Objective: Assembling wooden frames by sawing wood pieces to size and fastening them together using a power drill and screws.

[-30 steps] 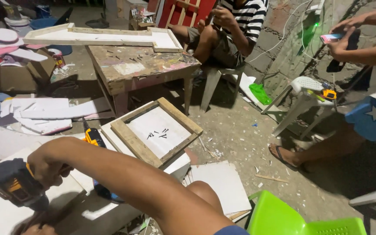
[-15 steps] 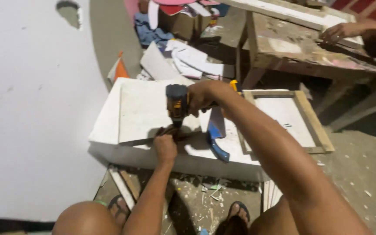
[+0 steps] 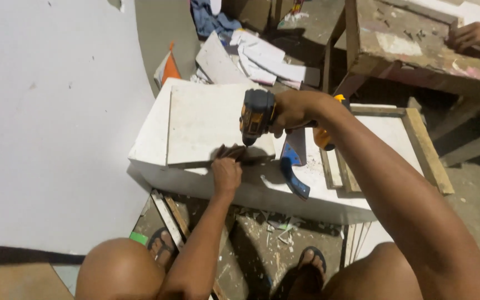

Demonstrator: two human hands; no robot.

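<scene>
Fingers (image 3: 230, 156) of my left hand (image 3: 226, 173) are pinched down on the front edge of the thin white panel (image 3: 209, 122), right where the drill's nose meets it; they're clenched on that edge, tips partly hidden under the tool. Right hand (image 3: 295, 111) is wrapped tight round the grip of the black-and-orange cordless drill (image 3: 256, 115), chuck pointing down at the panel's front edge, just beside my left fingertips.

The panel lies flat on top of a white block (image 3: 251, 186) that serves as the surface; my knees and sandalled feet are below it, w/ scraps and chips on the floor. A blue-handled tool (image 3: 293, 166) lies on the block to the right of the drill, near its front edge. Further right, a wood-framed white board (image 3: 418, 144) rests flat. Behind, a stack of white offcuts (image 3: 256, 58) and a worn wooden table (image 3: 418, 44), where another person's hand (image 3: 473, 34) rests.

Risks, imo: bit is v. close to my left fingertips, so a slip or skate off the edge could catch them. Panel is thin & held by one hand only, so torque could spin it or crack the edge. Blue tool could get knocked off the block if the panel shifts. Can't see the bit tip itself.
</scene>
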